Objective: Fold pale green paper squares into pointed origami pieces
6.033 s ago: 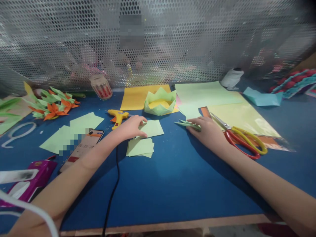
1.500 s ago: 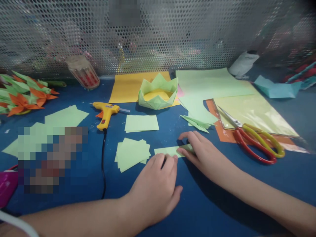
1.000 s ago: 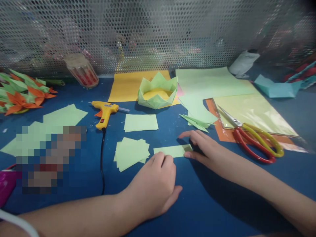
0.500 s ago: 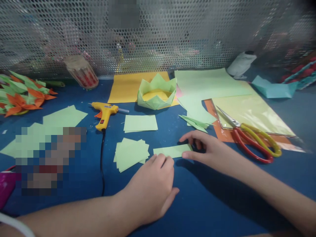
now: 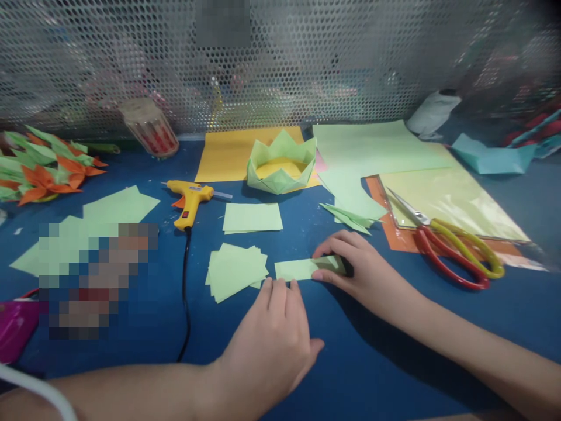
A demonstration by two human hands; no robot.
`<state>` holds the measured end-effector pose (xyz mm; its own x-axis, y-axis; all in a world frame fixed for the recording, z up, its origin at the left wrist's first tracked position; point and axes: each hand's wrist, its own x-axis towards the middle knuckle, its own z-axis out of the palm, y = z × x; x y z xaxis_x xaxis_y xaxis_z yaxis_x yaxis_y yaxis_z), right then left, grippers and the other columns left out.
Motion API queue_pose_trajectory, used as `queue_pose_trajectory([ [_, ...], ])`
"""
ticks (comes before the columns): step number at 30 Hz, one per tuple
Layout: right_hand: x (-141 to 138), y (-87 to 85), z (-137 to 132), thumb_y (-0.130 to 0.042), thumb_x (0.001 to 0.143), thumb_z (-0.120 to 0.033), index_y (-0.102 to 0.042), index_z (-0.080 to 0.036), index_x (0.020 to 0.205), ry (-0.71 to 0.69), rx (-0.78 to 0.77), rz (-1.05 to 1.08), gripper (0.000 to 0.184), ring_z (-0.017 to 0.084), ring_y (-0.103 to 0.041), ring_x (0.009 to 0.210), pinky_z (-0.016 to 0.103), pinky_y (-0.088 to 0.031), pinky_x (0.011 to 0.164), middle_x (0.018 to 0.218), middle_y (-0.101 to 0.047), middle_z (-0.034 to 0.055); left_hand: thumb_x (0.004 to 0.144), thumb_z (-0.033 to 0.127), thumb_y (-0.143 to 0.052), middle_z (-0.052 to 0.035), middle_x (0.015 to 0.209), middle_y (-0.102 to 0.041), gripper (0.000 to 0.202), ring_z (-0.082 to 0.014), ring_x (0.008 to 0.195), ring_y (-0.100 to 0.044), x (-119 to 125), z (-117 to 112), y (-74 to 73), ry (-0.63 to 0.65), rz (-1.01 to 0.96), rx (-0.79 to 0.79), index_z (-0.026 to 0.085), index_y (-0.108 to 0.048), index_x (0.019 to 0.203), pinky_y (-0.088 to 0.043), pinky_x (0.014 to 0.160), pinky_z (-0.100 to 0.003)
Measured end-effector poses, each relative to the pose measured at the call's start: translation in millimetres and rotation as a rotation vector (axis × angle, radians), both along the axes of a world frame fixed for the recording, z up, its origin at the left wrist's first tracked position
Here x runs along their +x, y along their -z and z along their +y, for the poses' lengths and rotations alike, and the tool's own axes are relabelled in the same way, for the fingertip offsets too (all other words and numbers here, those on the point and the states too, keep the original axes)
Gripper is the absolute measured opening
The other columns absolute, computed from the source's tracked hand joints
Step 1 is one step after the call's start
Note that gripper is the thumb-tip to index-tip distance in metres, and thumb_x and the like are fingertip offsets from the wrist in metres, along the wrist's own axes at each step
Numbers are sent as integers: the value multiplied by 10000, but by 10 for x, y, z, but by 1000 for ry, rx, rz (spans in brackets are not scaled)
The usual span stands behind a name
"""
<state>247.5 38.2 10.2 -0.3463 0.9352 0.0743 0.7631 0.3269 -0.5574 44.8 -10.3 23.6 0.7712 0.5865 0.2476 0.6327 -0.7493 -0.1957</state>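
Observation:
A light green folded paper strip (image 5: 293, 269) lies on the blue tabletop in front of me. My right hand (image 5: 357, 260) grips its right part, thumb on the near edge and fingers at the far edge. Beside its near left edge rests my left hand (image 5: 276, 327), palm down with fingers stretched out; whether the fingertips touch the strip I cannot tell. A fanned pile of green paper pieces (image 5: 236, 270) sits just left of the strip. Behind that lies a neater stack of green paper rectangles (image 5: 253, 217).
A yellow glue gun (image 5: 190, 202) with a black cord lies left of the stacks. Scissors (image 5: 447, 248) with red and yellow handles rest at right. Farther back stand a green paper crown-shaped bowl (image 5: 281, 182) and a glass jar (image 5: 151, 128), before a perforated metal panel (image 5: 280, 64).
My right hand has closed around the strip's right part. My left hand has drawn slightly back toward me, with its fingers straightened. The whole view has shifted a little.

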Motion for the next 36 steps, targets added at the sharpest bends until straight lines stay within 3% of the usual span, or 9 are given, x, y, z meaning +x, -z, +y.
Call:
queue_pose_trajectory([
  [2, -1, 2, -1, -662, 833, -266, -591, -223, 852, -12, 19, 48, 85, 213, -549, 866, 360, -478, 751, 934, -582, 55, 761, 456, -697, -171, 825, -710, 484, -282, 760, -642, -2, 13, -41, -18, -11, -13, 11, -710, 949, -536, 697, -369],
  [5, 17, -20, 9, -640, 840, -206, -554, -216, 786, -88, 82, 60, 102, 203, -545, 860, 350, -454, 755, 904, -590, 44, 759, 316, -712, -30, 594, -564, 207, -193, 552, -540, -22, 74, -141, -31, -20, -48, 122, -645, 733, -479, 499, -296],
  [10, 87, -81, 54, -445, 963, -203, -547, -225, 811, -278, 244, -19, 184, 185, -587, 836, 353, -375, 747, 835, -671, 24, 868, 159, -540, -36, 718, -549, 39, -203, 638, -553, -74, 244, -268, -45, -44, -66, 142, -572, 851, -476, 524, -297],
  [17, 142, -60, 114, -318, 1006, -179, -580, -236, 898, -384, 324, -86, 289, 178, -607, 1080, 380, -334, 907, 1061, -700, 37, 863, 172, -570, -67, 856, -596, 62, -204, 731, -586, -71, 326, -170, -53, -38, -173, 146, -557, 918, -509, 607, -296],
  [20, 103, -67, 98, -359, 988, -148, -596, -225, 944, -427, 328, -86, 253, 174, -604, 1059, 368, -356, 878, 1065, -693, 44, 851, 136, -569, -43, 775, -585, 22, -195, 688, -582, -74, 323, -96, -23, -23, -176, 153, -557, 845, -506, 594, -285],
  [25, -11, -60, -4, -520, 942, -258, -629, -197, 987, -467, 327, -46, 133, 189, -602, 928, 343, -431, 798, 1013, -688, 65, 753, -62, -444, -20, 620, -538, 240, -179, 556, -538, -78, 311, -13, 45, -26, -66, 154, -538, 708, -452, 480, -256],
  [29, -82, -11, -82, -502, 945, -230, -616, -167, 908, -448, 246, 39, 136, 175, -583, 824, 310, -473, 736, 889, -659, 74, 780, -90, -379, -16, 573, -514, 303, -168, 516, -529, -50, 247, -28, 53, -60, 23, 149, -531, 670, -414, 436, -241],
  [32, -121, 0, -107, -471, 937, -182, -586, -171, 874, -375, 124, 95, 132, 163, -571, 794, 287, -484, 705, 846, -622, 66, 817, -77, -351, -44, 626, -577, 298, -180, 550, -575, -29, 117, -60, 19, -88, 48, 92, -596, 808, -452, 465, -263],
  [36, -181, -30, -125, -506, 889, -161, -533, -187, 774, -255, 32, 158, 121, 138, -543, 711, 245, -469, 633, 757, -563, 29, 881, 6, -363, -148, 905, -703, 284, -236, 774, -680, -12, -109, -12, 46, -158, 47, 6, -591, 1052, -548, 649, -328],
])
